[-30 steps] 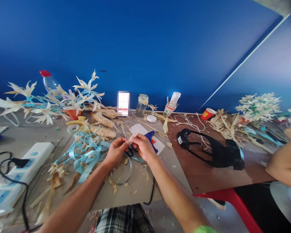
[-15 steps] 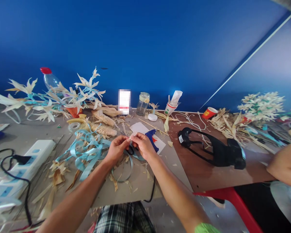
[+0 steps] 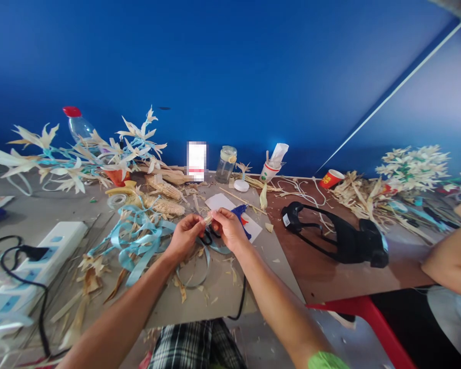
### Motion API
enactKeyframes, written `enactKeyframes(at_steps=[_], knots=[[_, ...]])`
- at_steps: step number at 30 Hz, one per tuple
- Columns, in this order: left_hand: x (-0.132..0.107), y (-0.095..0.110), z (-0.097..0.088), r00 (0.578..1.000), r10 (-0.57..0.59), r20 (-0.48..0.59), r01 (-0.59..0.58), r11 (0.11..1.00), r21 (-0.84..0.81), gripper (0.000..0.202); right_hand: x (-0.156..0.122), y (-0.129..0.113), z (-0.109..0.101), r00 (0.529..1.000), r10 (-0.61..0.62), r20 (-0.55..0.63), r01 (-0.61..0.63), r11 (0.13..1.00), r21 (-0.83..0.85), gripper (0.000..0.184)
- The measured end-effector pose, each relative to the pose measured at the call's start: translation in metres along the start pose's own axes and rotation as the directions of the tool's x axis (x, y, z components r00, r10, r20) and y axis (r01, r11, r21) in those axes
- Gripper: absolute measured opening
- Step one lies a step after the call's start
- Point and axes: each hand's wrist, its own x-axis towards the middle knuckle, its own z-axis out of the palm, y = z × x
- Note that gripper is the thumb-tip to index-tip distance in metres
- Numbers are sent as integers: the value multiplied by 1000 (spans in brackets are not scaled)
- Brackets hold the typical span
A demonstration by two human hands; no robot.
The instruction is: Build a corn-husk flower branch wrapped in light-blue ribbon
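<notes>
Between my two hands is a small pale piece of corn husk [image 3: 208, 219], pinched at the fingertips. My left hand [image 3: 186, 233] is closed on its left side, thumb against forefinger. From the other side my right hand [image 3: 227, 226] pinches it too; the fingers partly cover the piece. Just behind my right hand, a blue glue gun [image 3: 239, 214] with an orange trigger lies on a white sheet [image 3: 256, 233]. Light blue ribbon [image 3: 138, 241] lies in loose loops left of my left hand. Bare corn cobs [image 3: 165, 206] rest behind the ribbon.
Husk flowers [image 3: 75, 174] spread at the left, above a power strip [image 3: 54, 256]. A glass jar [image 3: 226, 164] and a white cup [image 3: 269, 171] stand by the blue wall. A black headset with straps [image 3: 338, 236] lies right. Another person's arm [image 3: 451, 259] rests at the right edge.
My right fingers have shifted slightly right along the husk piece, and more of it shows between the hands. My left hand stays nearly in place.
</notes>
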Motion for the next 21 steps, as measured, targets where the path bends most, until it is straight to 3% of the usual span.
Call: enactKeyframes(at_steps=[12, 21], knots=[[0, -1, 0, 1000, -8, 11, 7, 1000, 29, 33, 2, 8, -2, 995, -93, -44, 90, 994, -69, 20], [0, 0, 0, 1000, -17, 16, 16, 999, 42, 35, 3, 12, -3, 995, -92, -31, 90, 993, -78, 21]])
